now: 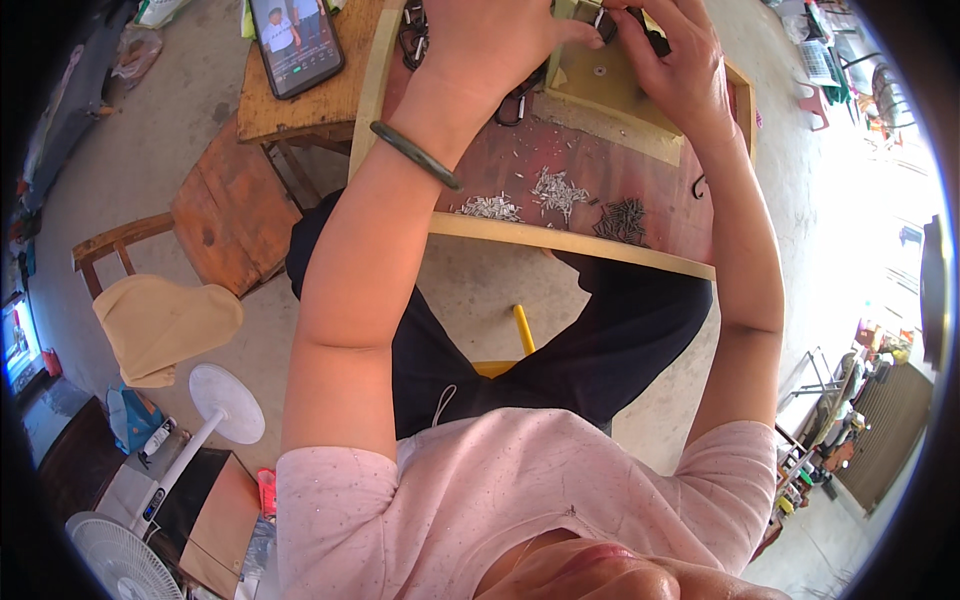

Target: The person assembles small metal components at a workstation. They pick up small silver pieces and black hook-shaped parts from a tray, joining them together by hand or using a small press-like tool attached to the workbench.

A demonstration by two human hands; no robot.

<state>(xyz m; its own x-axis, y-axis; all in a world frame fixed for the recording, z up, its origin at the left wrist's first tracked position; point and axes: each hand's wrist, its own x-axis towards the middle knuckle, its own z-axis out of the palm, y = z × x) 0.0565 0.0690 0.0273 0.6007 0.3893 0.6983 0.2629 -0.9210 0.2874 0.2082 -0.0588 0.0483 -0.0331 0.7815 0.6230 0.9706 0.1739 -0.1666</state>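
Both my hands meet at the top edge over a tray-like wooden work table (pixel 560 232). My left hand (pixel 500 45) has its thumb stretched toward a small dark and silver piece (pixel 604 26); its other fingers are cut off or hidden. My right hand (pixel 680 60) is closed, thumb against fingers, around a small black part (pixel 656 42) whose kind I cannot make out. Beneath them is a yellow-green metal block (pixel 600 85). Nearer me lie two piles of small silver pins (pixel 558 193) and a pile of dark screw-like pieces (pixel 622 220).
Black hooked or looped parts (pixel 510 106) lie by my left hand. A phone (pixel 295 45) rests on a wooden stand (pixel 262 110) to the left. Farther left are a wooden chair (pixel 230 205) with a beige cushion (pixel 165 320) and a white fan (pixel 225 403). A raised wooden rim (pixel 570 243) edges the table.
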